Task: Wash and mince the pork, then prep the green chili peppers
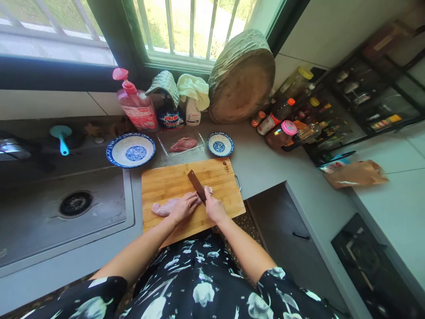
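A bamboo cutting board (172, 181) lies on the grey counter in front of me. A pale piece of raw meat (162, 207) rests on its near left part. My left hand (183, 207) presses down on the meat's right end. My right hand (214, 208) grips the handle of a dark-bladed knife (196, 184), whose blade points away from me and meets the meat beside my left fingers. A small cut piece of meat (209, 189) lies just right of the blade.
Behind the board stand a blue patterned plate (131, 150), a clear tray with red meat (182, 144) and a small blue bowl (219, 144). A steel sink (63, 208) is at left. A round wooden block (241, 77), soap bottle (136, 104) and condiment bottles (282, 126) line the wall.
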The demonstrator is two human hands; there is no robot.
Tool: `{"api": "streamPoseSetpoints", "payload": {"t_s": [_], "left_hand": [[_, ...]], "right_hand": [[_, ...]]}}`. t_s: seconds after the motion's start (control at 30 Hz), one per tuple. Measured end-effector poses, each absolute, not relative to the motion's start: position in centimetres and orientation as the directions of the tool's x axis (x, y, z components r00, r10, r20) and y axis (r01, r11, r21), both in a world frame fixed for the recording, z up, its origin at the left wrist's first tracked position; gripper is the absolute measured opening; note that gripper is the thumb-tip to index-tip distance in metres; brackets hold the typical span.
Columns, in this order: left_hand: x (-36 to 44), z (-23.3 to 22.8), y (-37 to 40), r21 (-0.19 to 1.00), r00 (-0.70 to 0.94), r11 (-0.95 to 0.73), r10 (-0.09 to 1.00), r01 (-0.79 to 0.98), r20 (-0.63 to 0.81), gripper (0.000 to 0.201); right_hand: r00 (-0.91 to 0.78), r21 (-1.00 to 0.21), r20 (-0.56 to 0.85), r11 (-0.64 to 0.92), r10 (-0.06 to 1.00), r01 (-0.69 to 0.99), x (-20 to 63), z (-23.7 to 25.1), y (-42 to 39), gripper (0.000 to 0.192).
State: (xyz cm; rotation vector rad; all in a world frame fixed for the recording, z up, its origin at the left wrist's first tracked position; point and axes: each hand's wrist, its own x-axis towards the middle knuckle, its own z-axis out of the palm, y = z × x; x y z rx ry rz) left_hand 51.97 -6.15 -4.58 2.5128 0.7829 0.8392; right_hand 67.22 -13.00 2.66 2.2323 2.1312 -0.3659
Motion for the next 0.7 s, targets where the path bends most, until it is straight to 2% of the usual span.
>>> {"api": "streamPoseSetpoints", "payload": {"t_s": [0.13, 0.27, 0.57, 0.7], "left_hand": [[52.0, -4.5, -6.2, 0.508, 0.654, -0.769, 0.618, 0.389, 0.435, 0.026], [52.0, -4.9, -6.1, 0.493, 0.668, -0.784, 0.599, 0.377, 0.442, 0.024], [51.9, -6.2, -5.9, 0.474, 0.633, -0.792, 0.6, 0.384, 0.489, 0.022], [51.8, -6.0, -5.9, 0.467, 0.634, -0.8, 0.59, 0.376, 0.501, 0.022]], "right_hand": [[0.083, -0.143, -0.15, -0.105, 0.985, 0.984, 68.7, 2.9, -14.0, 0.065], [-0.01, -0.174, -0.107, -0.009, 0.994, 0.985, 68.0, 3.3, -14.7, 0.065], [-0.042, -0.203, -0.266, -0.013, 0.963, 0.979, 68.5, 4.7, -18.3, 0.066], [-0.032, -0.183, -0.297, -0.024, 0.954, 0.983, 67.6, 4.2, -16.2, 0.067]]}}
